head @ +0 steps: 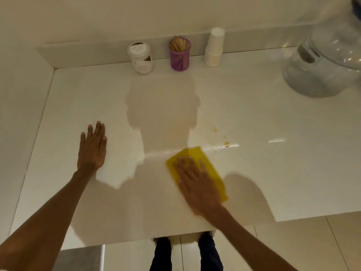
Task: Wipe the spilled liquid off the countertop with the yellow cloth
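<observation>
A yellow cloth lies flat on the white countertop, right of centre. My right hand presses palm-down on the cloth, fingers spread, covering its middle. Small yellowish drops of spilled liquid sit just beyond the cloth's far right corner, with another spot farther back. My left hand rests flat on the bare counter to the left, fingers extended, holding nothing.
Along the back wall stand a white lidded jar, a purple cup of wooden sticks and a stack of white paper cups. A large clear glass vessel occupies the far right. The counter's front edge is near my legs.
</observation>
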`<state>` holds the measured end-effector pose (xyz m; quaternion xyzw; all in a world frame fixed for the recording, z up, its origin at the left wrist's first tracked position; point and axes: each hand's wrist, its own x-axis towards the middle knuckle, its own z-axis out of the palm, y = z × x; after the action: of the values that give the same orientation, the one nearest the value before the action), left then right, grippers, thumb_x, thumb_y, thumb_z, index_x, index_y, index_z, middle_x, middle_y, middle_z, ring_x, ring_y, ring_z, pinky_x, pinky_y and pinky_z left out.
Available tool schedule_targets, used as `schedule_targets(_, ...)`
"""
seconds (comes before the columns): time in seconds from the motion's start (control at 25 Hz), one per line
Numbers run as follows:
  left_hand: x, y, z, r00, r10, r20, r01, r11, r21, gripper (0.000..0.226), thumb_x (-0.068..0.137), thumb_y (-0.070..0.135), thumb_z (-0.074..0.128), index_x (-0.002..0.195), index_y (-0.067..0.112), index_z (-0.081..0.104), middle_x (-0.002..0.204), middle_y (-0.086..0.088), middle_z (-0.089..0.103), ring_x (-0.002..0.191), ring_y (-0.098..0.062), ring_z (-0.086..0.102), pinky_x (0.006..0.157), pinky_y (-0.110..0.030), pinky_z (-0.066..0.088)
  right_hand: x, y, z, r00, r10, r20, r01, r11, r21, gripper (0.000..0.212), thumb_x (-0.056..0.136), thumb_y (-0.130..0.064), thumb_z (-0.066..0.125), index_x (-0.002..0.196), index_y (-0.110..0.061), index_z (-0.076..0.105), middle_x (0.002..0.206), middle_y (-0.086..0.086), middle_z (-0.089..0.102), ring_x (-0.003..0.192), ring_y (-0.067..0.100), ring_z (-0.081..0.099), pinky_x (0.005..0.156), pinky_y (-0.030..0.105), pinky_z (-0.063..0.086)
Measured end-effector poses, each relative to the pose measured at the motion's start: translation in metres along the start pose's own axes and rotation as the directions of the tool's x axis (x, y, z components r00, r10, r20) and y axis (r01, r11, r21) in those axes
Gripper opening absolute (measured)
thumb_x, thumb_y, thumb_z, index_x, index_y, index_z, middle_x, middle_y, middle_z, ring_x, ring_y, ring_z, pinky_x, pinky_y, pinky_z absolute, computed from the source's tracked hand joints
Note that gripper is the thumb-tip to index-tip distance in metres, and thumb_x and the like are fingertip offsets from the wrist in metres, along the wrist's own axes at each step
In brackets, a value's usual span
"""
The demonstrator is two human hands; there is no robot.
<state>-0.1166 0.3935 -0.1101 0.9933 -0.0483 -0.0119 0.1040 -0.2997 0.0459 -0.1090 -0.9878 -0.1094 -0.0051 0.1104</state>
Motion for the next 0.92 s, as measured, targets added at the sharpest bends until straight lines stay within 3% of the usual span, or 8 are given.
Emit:
schedule_targets(0.12, 0.001, 0.0, 0.0, 1.0, 0.005, -0.017, -0.005, 1.0, -0.002, 0.053, 0.11, 0.025, 0.021, 0.16, 0.01, 0.016, 0.17, -0.004, 0.014, 0.157, -0.03, 0.008, 0.115, -0.012, -0.023, 0.02, 0.112, -0.036, 0.932, 0.36, -0.028, -0.361, 0.925, -0.119, 0.055, 0.105, -0.031, 0.032, 0.157, -0.016, 0.032, 0.165, 0.008, 0.029, 0.153, 0.034, 0.024, 0.123, 0.055, 0.023)
schedule_targets(0.24, 0.002, 0.003, 0.0, 1.0, 0.0, -0.024, 0.0, 1.0, -0.007, 0.053, 0.11, 0.023, 0.023, 0.16, 0.009, 0.018, 0.169, -0.005, 0.015, 0.157, -0.031, 0.009, 0.114, -0.011, -0.023, 0.101, 0.14, -0.048, 0.887, 0.461, 0.024, -0.458, 0.886, -0.076, 0.056, 0.108, -0.034, 0.024, 0.161, -0.018, 0.012, 0.17, 0.006, 0.009, 0.157, 0.032, 0.004, 0.127, 0.051, 0.005)
schedule_targets(0.4, 0.001, 0.003, 0.0, 1.0, 0.01, -0.017, -0.01, 1.0, -0.012, 0.052, 0.11, 0.019, 0.024, 0.159, 0.006, 0.019, 0.169, -0.009, 0.016, 0.157, -0.034, 0.01, 0.113, -0.01, -0.022, 0.142, 0.013, -0.002, 0.974, 0.212, 0.083, -0.218, 0.973, 0.069, 0.057, 0.107, -0.036, 0.016, 0.161, -0.019, 0.012, 0.169, 0.009, 0.009, 0.157, 0.035, 0.004, 0.125, 0.051, -0.004)
schedule_targets(0.52, -0.002, 0.004, -0.001, 0.999, 0.038, -0.013, -0.038, 0.998, -0.045, 0.056, 0.107, 0.027, 0.021, 0.159, 0.006, 0.023, 0.167, -0.012, 0.02, 0.155, -0.037, 0.015, 0.114, -0.009, -0.019, 0.078, -0.086, 0.022, 0.994, -0.098, 0.052, 0.09, 0.987, 0.13, 0.053, 0.106, -0.035, 0.025, 0.157, -0.023, 0.032, 0.166, 0.003, 0.028, 0.157, 0.029, 0.013, 0.127, 0.05, 0.008)
schedule_targets(0.6, -0.004, 0.004, -0.003, 0.998, 0.065, -0.02, -0.066, 0.997, -0.041, 0.058, 0.105, 0.031, 0.019, 0.159, 0.009, 0.024, 0.167, -0.012, 0.02, 0.155, -0.037, 0.015, 0.117, -0.012, -0.016, 0.034, -0.085, 0.024, 0.986, -0.161, 0.03, 0.152, 0.969, 0.196, 0.051, 0.106, -0.034, 0.03, 0.156, -0.023, 0.031, 0.165, 0.0, 0.029, 0.158, 0.024, 0.005, 0.128, 0.048, 0.005)
schedule_targets(0.72, -0.004, 0.005, -0.003, 0.998, 0.064, -0.022, -0.065, 0.996, -0.067, 0.058, 0.106, 0.036, 0.018, 0.16, 0.013, 0.024, 0.168, -0.009, 0.02, 0.156, -0.032, 0.013, 0.12, -0.014, -0.013, -0.007, 0.015, -0.004, 0.98, 0.201, -0.014, -0.197, 0.969, 0.147, 0.054, 0.103, -0.035, 0.031, 0.156, -0.026, 0.034, 0.162, 0.003, 0.037, 0.155, 0.023, 0.011, 0.126, 0.047, 0.012)
schedule_targets(0.8, -0.005, 0.007, -0.002, 0.998, 0.056, -0.024, -0.058, 0.995, -0.08, 0.059, 0.106, 0.038, 0.017, 0.16, 0.014, 0.024, 0.168, -0.008, 0.02, 0.157, -0.03, 0.012, 0.12, -0.014, -0.013, -0.006, 0.111, -0.031, 0.876, 0.481, -0.045, -0.479, 0.877, 0.046, 0.057, 0.102, -0.037, 0.027, 0.157, -0.024, 0.031, 0.164, 0.006, 0.031, 0.154, 0.03, 0.02, 0.124, 0.048, 0.017)
schedule_targets(0.92, -0.002, 0.006, -0.001, 0.999, 0.039, -0.025, -0.041, 0.995, -0.087, 0.06, 0.106, 0.037, 0.016, 0.16, 0.013, 0.023, 0.168, -0.009, 0.019, 0.157, -0.031, 0.011, 0.119, -0.013, -0.015, 0.056, 0.175, -0.057, 0.843, 0.536, -0.042, -0.537, 0.844, -0.007, 0.057, 0.107, -0.036, 0.027, 0.161, -0.02, 0.017, 0.169, 0.006, 0.013, 0.157, 0.032, 0.009, 0.127, 0.052, 0.009)
